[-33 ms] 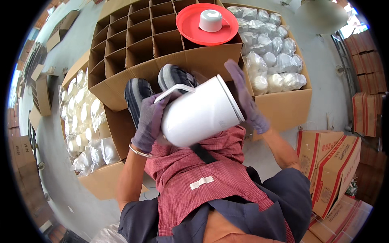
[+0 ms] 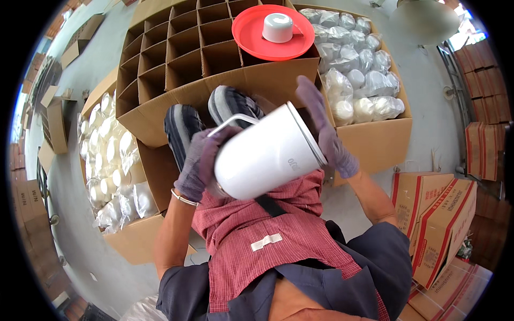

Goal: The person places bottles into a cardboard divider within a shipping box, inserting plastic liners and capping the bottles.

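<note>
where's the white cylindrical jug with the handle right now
In the head view, the white cylindrical jug is at the centre, between the purple-gloved left hand and right hand, above the red checked apron.

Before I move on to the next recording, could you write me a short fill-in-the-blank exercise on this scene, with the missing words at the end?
1. The left hand and the right hand both wear ____.
2. The big jug between the hands is coloured ____.
3. The bracelet sits on the person's ____ wrist.
4. The round dish under the small cup is coloured ____.

Missing words: gloves; white; left; red.
</note>
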Motion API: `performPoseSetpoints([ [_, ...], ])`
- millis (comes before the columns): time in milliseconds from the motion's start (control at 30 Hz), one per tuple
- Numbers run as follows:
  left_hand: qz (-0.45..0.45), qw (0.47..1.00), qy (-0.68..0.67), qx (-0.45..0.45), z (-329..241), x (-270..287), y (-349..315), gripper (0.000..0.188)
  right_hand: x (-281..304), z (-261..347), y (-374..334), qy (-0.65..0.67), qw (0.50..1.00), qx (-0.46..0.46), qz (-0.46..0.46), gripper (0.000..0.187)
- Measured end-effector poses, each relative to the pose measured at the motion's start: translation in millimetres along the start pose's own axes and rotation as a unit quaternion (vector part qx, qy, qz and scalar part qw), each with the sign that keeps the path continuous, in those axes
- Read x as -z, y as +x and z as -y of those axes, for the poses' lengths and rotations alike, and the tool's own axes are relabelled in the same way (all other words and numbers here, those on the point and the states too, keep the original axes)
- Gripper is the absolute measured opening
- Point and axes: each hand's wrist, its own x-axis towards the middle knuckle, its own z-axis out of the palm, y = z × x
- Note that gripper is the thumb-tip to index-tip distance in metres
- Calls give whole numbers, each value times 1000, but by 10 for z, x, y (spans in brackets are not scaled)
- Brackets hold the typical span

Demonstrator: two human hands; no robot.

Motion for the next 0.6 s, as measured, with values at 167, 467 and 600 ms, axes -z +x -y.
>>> performPoseSetpoints([
  [167, -119, 884, 243, -381, 87, -314, -34, 23, -62, -103, -113, 402, 879, -254, 23, 61],
  [467, -32, 996, 41, -73, 156, -99, -207, 42, 179, 34, 220, 47, 968, -162, 185, 51],
  [600, -29, 996, 51, -69, 618, -231, -369, 39, 69, -288, -174, 251, 851, -408, 215, 50],
])
